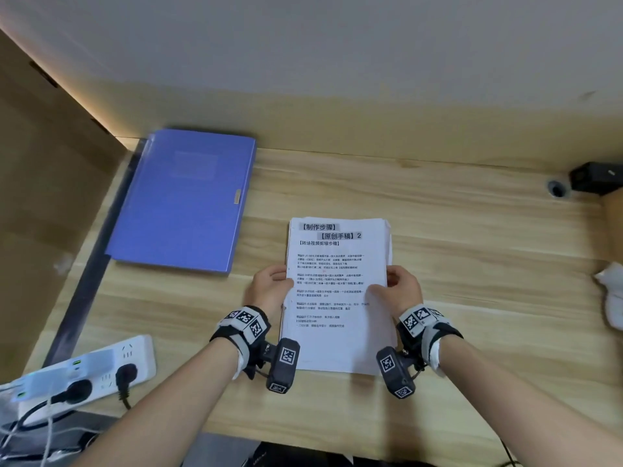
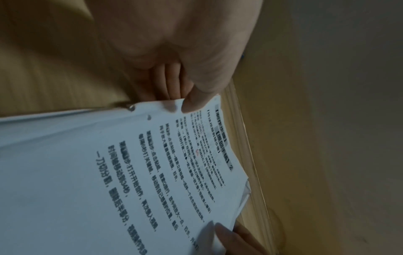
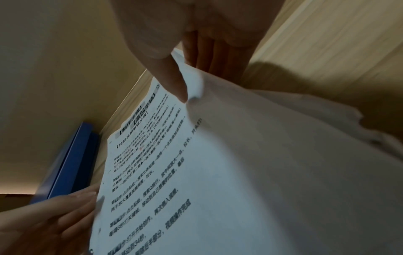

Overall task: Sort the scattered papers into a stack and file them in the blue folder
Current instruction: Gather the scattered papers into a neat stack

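- Paper stack (image 1: 338, 291) was held w/ both hands over the wooden desk (image 1: 455, 251), printed side up, roughly squared; a few sheet corners stuck out at the far right edge.
- Left hand (image 1: 269, 288) pinched the stack's left edge: thumb on top of the top sheet, fingers (image 2: 172, 81) curled under.
- Right hand (image 1: 401, 288) pinched the right edge the same way, thumb on top, fingers (image 3: 209, 55) beneath.
- Punch holes showed along the left margin in the left wrist view.
- Blue folder (image 1: 183, 200) lay closed & flat at the desk's back-left, apart from the stack, near the wall.
- White power strip (image 1: 87, 372) w/ plugs sat at the front-left edge.
- Crumpled white item (image 1: 610, 294) at the far right, can't tell what.
- Black object (image 1: 595, 176) in the back-right corner.
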{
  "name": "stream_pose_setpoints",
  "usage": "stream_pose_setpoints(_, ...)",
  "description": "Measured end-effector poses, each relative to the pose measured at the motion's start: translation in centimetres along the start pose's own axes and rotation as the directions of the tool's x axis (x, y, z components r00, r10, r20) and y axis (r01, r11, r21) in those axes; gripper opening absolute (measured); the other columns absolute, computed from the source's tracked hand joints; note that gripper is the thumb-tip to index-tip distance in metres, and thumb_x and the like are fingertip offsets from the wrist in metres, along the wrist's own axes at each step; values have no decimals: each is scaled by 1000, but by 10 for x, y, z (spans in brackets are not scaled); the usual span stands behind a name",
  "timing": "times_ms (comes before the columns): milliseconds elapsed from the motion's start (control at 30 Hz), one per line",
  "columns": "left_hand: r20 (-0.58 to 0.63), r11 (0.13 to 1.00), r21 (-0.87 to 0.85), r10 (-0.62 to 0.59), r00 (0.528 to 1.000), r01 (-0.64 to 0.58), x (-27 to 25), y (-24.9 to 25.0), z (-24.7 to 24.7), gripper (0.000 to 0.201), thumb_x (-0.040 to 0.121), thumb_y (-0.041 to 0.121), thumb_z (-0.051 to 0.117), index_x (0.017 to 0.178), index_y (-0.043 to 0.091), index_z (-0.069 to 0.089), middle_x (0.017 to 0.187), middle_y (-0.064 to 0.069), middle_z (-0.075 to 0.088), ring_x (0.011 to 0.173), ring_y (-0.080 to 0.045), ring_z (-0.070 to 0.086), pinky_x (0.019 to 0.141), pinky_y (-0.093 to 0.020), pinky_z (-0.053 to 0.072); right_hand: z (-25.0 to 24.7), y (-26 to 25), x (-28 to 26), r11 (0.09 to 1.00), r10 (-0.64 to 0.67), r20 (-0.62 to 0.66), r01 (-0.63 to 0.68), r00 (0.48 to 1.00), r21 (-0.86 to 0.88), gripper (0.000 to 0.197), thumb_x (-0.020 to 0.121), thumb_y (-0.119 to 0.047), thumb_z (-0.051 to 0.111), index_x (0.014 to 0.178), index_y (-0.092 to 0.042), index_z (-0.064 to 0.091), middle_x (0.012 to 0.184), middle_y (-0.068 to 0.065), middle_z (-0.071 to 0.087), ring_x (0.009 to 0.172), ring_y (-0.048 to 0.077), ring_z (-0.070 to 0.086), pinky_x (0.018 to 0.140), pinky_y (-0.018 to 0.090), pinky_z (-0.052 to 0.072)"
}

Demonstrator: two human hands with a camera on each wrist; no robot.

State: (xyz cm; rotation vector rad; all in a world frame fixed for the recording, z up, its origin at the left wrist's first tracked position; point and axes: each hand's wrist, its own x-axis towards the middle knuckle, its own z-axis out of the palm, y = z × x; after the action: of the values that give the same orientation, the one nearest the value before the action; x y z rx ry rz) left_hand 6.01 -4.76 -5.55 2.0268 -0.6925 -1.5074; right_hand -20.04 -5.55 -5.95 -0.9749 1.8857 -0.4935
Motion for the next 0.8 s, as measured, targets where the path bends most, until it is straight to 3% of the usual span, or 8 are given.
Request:
stream_pose_setpoints(100, -111, 999, 39, 22, 994, -18, -1, 10, -2, 38, 77, 9, 70, 113, 21, 64, 108, 5, 66, 99, -16, 64, 96, -37, 53, -4, 1, -1, 999, -27, -128, 30, 991, 27, 38, 70, -10, 68, 104, -21, 57, 91, -3, 64, 74, 10, 59, 73, 28, 50)
stream_pose_setpoints(167, -84, 998, 62, 10, 996, -4, -2, 14, 1, 51, 80, 9, 68, 129, 14, 54, 119, 1, 60, 107, -17, 60, 99, -36, 50, -4, 3, 3, 999, -7, -128, 13, 992, 48, 46, 74, -13, 70, 116, -17, 53, 100, 0, 60, 77, 11, 57, 74, 25, 45)
stream_pose_setpoints(267, 9, 995, 90, -35, 999, 34, -3, 13, 15, 47, 66, 27, 66, 112, 25, 58, 115, 3, 68, 101, -21, 68, 95, -46, 54, 4, 2, 8, 999, -4, -30, 2, 1000, -37, 42, 71, -28, 69, 107, -11, 57, 102, 8, 63, 79, 20, 60, 66, 28, 45)
stream_pose_setpoints(333, 60, 999, 14, -53, 997, 52, -9, 15, 32, 29, 71, 20, 66, 98, 26, 60, 107, 0, 73, 96, -26, 70, 91, -50, 56, 11, -2, 6, 997, -10, 38, 13, 999, -75, 40, 73, -32, 69, 104, -9, 57, 102, 9, 64, 82, 23, 61, 60, 28, 44)
stream_pose_setpoints(433, 32, 996, -68, -50, 998, 52, -19, 21, 56, 23, 81, 6, 60, 98, 22, 64, 105, -2, 73, 94, -26, 70, 89, -45, 58, 14, -6, 2, 995, 61, 84, -55, 995, -78, 39, 81, -29, 71, 103, -5, 50, 94, 5, 56, 86, 23, 54, 57, 27, 39)
stream_pose_setpoints(567, 10, 988, -136, -67, 998, 68, -23, 35, 62, 25, 88, -4, 55, 103, 14, 64, 100, -7, 72, 83, -23, 68, 72, -35, 57, -8, -17, 1, 972, 61, 170, -97, 984, 215, 31, 82, -11, 73, 109, -2, 61, 109, 14, 69, 89, 27, 66, 71, 32, 54)
stream_pose_setpoints(700, 70, 978, -203, 58, 996, -43, -37, 90, 54, 26, 85, -5, 58, 110, 2, 62, 105, -17, 72, 91, -32, 71, 81, -46, 60, -58, -57, -1, 934, -64, 139, 10, 988, 357, 24, 79, -1, 74, 101, -6, 64, 107, 13, 70, 83, 23, 68, 74, 33, 55)
stream_pose_setpoints(800, 107, 951, -227, 237, 966, -208, -53, 139, 47, 25, 86, -9, 57, 106, 5, 63, 93, -8, 74, 76, -19, 73, 63, -31, 60, -90, -91, -3, 879, -189, 87, 130, 978, 458, 26, 76, -1, 76, 94, -17, 68, 99, 4, 73, 80, 10, 70, 64, 22, 55)
